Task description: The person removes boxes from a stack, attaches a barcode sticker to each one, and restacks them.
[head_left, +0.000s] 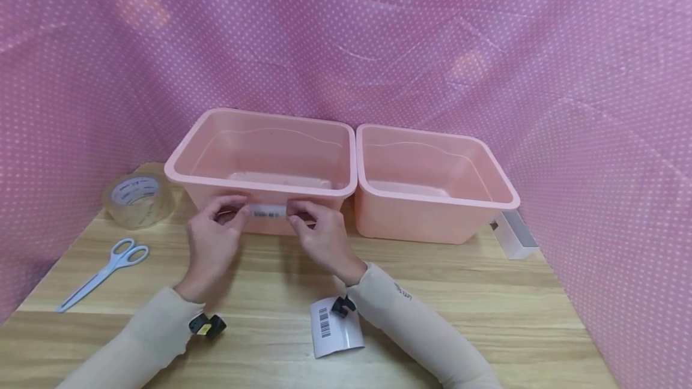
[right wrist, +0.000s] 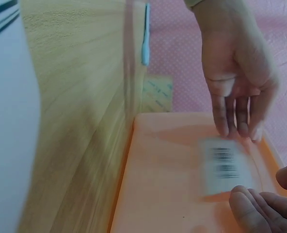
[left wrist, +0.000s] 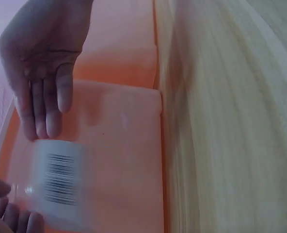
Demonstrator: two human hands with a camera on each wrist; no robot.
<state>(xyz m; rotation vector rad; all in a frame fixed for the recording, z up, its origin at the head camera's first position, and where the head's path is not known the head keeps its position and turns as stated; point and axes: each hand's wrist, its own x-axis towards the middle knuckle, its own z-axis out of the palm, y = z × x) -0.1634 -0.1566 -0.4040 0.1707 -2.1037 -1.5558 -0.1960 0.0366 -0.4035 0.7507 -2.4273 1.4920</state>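
Note:
A white barcode label (head_left: 269, 211) spans the gap between both hands, in front of the front wall of the left pink bin (head_left: 259, 186). At its left end, my left hand (head_left: 215, 238) pinches it between thumb and fingers. The right hand (head_left: 326, 238) pinches the opposite end, thumb below the fingers. In the left wrist view the label (left wrist: 61, 179) looks slightly blurred, its bars facing outward from the bin. The right wrist view shows the label (right wrist: 222, 165) close over the bin's wall, fingertips at both ends.
A second pink bin (head_left: 421, 221) stands against the first. Clear tape (head_left: 139, 212) and light-blue scissors (head_left: 110, 267) lie at left. Another barcode label (head_left: 337, 338) lies near the right forearm. A white box (head_left: 510, 239) is at far right. Pink dotted cloth surrounds the wooden table (head_left: 259, 341).

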